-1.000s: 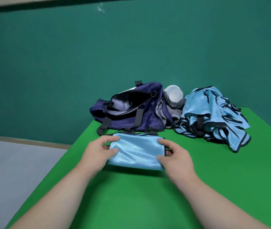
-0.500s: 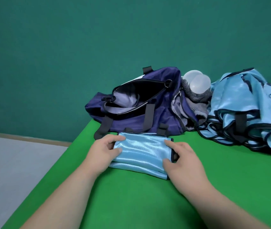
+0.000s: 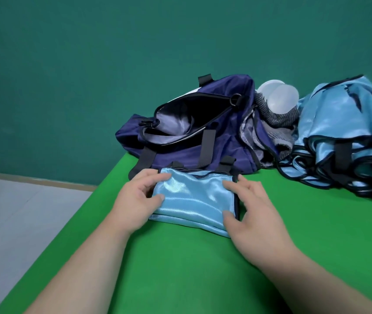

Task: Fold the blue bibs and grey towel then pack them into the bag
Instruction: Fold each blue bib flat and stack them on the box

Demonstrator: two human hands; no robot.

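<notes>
A folded blue bib (image 3: 194, 200) lies on the green table (image 3: 203, 268) just in front of the navy bag (image 3: 221, 141), whose top gapes open. My left hand (image 3: 139, 200) grips the bib's left end, thumb on top and fingers curled at the edge. My right hand (image 3: 253, 209) rests at the right end with spread fingers; its thumb and forefinger touch the cloth. A heap of unfolded blue bibs (image 3: 343, 137) lies at the back right. A grey towel (image 3: 275, 123) is bunched between the bag and the heap.
A clear plastic container (image 3: 280, 98) sits on the grey towel against the teal wall. The table's left edge runs diagonally beside my left arm, with grey floor (image 3: 22, 218) below it. Black bag straps (image 3: 207, 146) hang toward the folded bib.
My view has shifted left and closer, so the bag and heap sit further right. My right hand's fingers have spread and loosened on the bib's right end. The bib stays on the table.
</notes>
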